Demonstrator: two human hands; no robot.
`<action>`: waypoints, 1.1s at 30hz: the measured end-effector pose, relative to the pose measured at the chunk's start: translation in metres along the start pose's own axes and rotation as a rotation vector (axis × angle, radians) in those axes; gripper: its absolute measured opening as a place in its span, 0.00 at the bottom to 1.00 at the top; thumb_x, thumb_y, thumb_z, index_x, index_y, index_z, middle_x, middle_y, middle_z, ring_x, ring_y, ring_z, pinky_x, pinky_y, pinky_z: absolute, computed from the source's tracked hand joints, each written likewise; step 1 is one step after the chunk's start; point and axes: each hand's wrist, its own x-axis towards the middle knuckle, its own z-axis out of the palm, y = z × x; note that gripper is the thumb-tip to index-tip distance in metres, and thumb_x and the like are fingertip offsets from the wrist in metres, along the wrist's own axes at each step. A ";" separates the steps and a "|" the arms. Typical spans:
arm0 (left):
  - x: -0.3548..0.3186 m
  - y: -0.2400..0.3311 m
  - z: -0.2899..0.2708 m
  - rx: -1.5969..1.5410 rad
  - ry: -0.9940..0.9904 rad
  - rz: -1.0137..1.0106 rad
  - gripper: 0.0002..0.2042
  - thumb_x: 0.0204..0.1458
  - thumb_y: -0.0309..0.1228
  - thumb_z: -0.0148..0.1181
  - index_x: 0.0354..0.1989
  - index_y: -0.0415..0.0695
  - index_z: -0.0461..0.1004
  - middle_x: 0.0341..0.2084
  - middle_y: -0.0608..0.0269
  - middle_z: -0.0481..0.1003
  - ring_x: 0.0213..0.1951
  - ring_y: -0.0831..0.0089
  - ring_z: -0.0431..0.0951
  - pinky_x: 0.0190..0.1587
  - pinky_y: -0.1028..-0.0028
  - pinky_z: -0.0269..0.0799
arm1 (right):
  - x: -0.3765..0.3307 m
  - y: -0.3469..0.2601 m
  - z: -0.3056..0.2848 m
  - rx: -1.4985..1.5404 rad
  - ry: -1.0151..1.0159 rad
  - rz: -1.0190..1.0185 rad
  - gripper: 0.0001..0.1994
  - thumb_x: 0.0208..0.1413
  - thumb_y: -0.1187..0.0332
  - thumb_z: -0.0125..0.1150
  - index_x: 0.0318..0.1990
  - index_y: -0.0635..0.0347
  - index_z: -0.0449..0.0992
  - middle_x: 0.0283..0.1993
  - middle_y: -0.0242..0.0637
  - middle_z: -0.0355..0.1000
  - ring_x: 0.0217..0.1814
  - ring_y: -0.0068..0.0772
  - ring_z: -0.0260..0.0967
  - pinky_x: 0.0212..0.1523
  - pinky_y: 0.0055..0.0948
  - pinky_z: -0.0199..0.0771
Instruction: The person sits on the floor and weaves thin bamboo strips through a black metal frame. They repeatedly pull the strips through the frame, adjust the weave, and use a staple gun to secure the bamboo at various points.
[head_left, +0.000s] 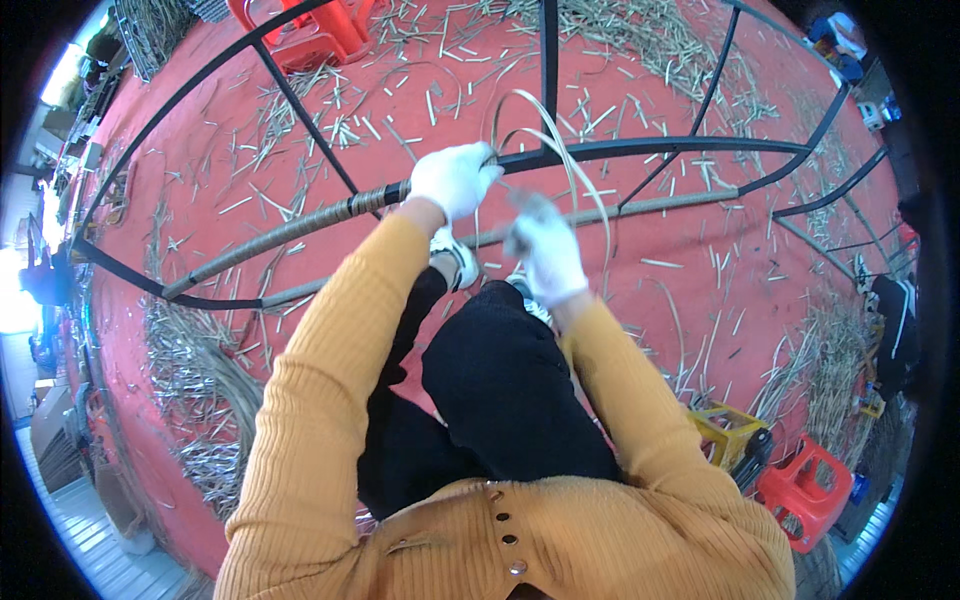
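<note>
A large black metal frame (640, 149) spans the space in front of me. Pale strip wrapping (290, 232) covers the left part of its near bar. My left hand (450, 180), in a white glove, is closed round this bar at the right end of the wrapping. From beside its fingertips, a long pale strip (572, 160) rises in loops and hangs down to the right. My right hand (548, 250), also gloved, is just below the bar, near the hanging strip. Its fingers are smeared by motion, so what they hold cannot be made out.
Cut strip pieces (590, 120) litter the red floor (420, 95). Red plastic stools stand at the far left (315, 40) and lower right (808, 492), the latter near a yellow stool (725, 430). Strip bundles (215, 400) lie at left. Another person (892, 330) is at the right edge.
</note>
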 end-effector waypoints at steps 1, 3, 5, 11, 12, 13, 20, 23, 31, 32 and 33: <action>0.006 -0.002 -0.007 -0.019 -0.143 0.014 0.17 0.60 0.46 0.55 0.48 0.49 0.77 0.38 0.54 0.81 0.44 0.54 0.81 0.47 0.56 0.75 | 0.020 0.004 -0.001 0.171 0.014 -0.121 0.21 0.62 0.78 0.54 0.63 0.64 0.64 0.56 0.39 0.73 0.40 0.29 0.74 0.39 0.29 0.73; 0.013 -0.007 -0.014 -0.013 -0.247 0.053 0.18 0.60 0.48 0.56 0.50 0.50 0.77 0.40 0.54 0.81 0.44 0.53 0.81 0.47 0.57 0.75 | 0.048 0.021 0.001 0.088 -0.187 -0.114 0.13 0.65 0.70 0.53 0.54 0.64 0.71 0.46 0.38 0.76 0.41 0.27 0.73 0.39 0.28 0.72; 0.015 -0.011 -0.013 0.016 -0.256 0.100 0.18 0.60 0.49 0.55 0.49 0.51 0.78 0.42 0.56 0.81 0.47 0.54 0.80 0.49 0.57 0.75 | 0.058 0.027 -0.016 -0.432 -0.288 -0.147 0.13 0.67 0.63 0.54 0.48 0.64 0.74 0.39 0.36 0.76 0.37 0.23 0.70 0.39 0.26 0.70; 0.036 -0.030 -0.002 -0.177 0.272 0.116 0.14 0.57 0.44 0.62 0.48 0.54 0.77 0.41 0.62 0.82 0.45 0.58 0.81 0.47 0.62 0.75 | -0.165 0.001 -0.255 -0.988 -0.021 0.083 0.19 0.63 0.55 0.59 0.47 0.63 0.78 0.29 0.33 0.72 0.34 0.23 0.69 0.38 0.29 0.70; 0.041 -0.032 0.001 -0.234 0.285 0.109 0.14 0.56 0.43 0.63 0.48 0.54 0.77 0.41 0.62 0.82 0.44 0.59 0.82 0.46 0.63 0.75 | -0.226 -0.007 -0.301 -1.138 0.184 0.165 0.19 0.62 0.56 0.61 0.50 0.63 0.78 0.33 0.38 0.76 0.37 0.28 0.73 0.41 0.33 0.72; 0.043 -0.035 0.001 -0.289 0.283 0.091 0.13 0.55 0.41 0.64 0.46 0.54 0.77 0.39 0.62 0.82 0.43 0.60 0.82 0.44 0.64 0.75 | -0.295 -0.021 -0.343 -1.333 0.237 0.236 0.19 0.60 0.57 0.63 0.50 0.64 0.78 0.35 0.41 0.78 0.38 0.31 0.74 0.43 0.34 0.72; 0.042 -0.031 -0.003 -0.192 0.264 0.038 0.13 0.55 0.42 0.64 0.46 0.54 0.76 0.39 0.65 0.82 0.43 0.61 0.82 0.44 0.64 0.75 | -0.663 -0.089 -0.476 -1.703 1.437 1.129 0.19 0.56 0.55 0.66 0.46 0.62 0.79 0.39 0.45 0.78 0.38 0.40 0.75 0.43 0.39 0.75; 0.037 -0.027 -0.006 -0.098 0.250 0.086 0.14 0.58 0.45 0.60 0.49 0.56 0.78 0.42 0.65 0.82 0.46 0.62 0.81 0.46 0.64 0.75 | -0.653 -0.119 -0.492 -1.684 1.327 1.404 0.21 0.55 0.59 0.65 0.53 0.60 0.76 0.46 0.47 0.77 0.45 0.44 0.75 0.48 0.41 0.75; 0.030 -0.015 -0.023 -0.160 -0.215 0.051 0.18 0.60 0.46 0.53 0.50 0.48 0.79 0.42 0.55 0.81 0.49 0.55 0.80 0.52 0.59 0.73 | -0.174 -0.078 -0.303 -1.792 0.056 -0.463 0.26 0.53 0.59 0.68 0.58 0.61 0.74 0.54 0.47 0.75 0.58 0.50 0.72 0.59 0.41 0.72; 0.026 -0.013 -0.024 -0.116 -0.226 0.079 0.19 0.60 0.46 0.53 0.50 0.48 0.78 0.42 0.55 0.81 0.49 0.55 0.80 0.52 0.59 0.73 | -0.109 -0.057 -0.249 -1.471 -0.087 -0.498 0.23 0.56 0.58 0.68 0.55 0.62 0.77 0.56 0.47 0.75 0.59 0.47 0.72 0.60 0.38 0.71; 0.022 -0.009 -0.024 -0.073 -0.219 0.089 0.19 0.61 0.47 0.52 0.50 0.47 0.78 0.42 0.55 0.81 0.48 0.54 0.80 0.51 0.59 0.73 | -0.056 -0.034 -0.196 -1.308 -0.130 -0.593 0.21 0.58 0.59 0.65 0.54 0.63 0.77 0.55 0.48 0.76 0.59 0.47 0.73 0.60 0.37 0.71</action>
